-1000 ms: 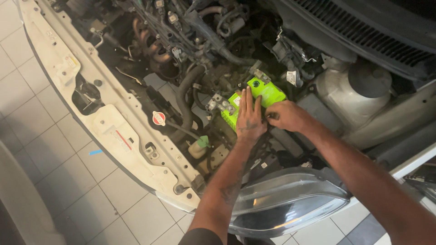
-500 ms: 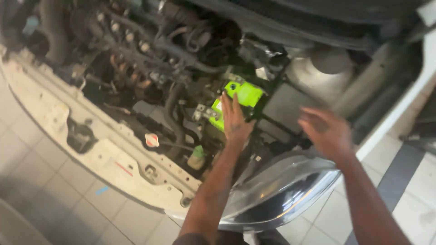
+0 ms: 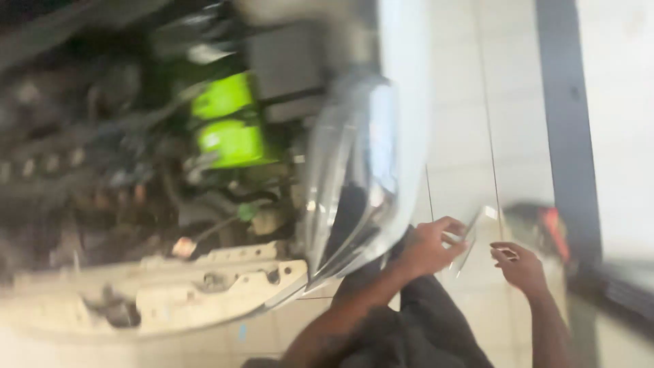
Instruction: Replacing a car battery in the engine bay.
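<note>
The view is heavily blurred. My left hand is out over the tiled floor, just right of the car's headlight, and grips a thin shiny metal tool. A little to the right, my right hand has its fingers curled close to the tool's lower end; the blur hides whether it holds anything. The bright green battery sits in the open engine bay at upper left, well away from both hands.
The pale front crossmember runs along the lower left under the engine bay. A blurred red-and-black object lies on the floor just beyond my right hand. A dark stripe crosses the light tiles at right.
Both hands have left the green battery and moved out past the headlight over the floor. My left hand now grips a thin metal tool. The camera has swung sharply to the right.
</note>
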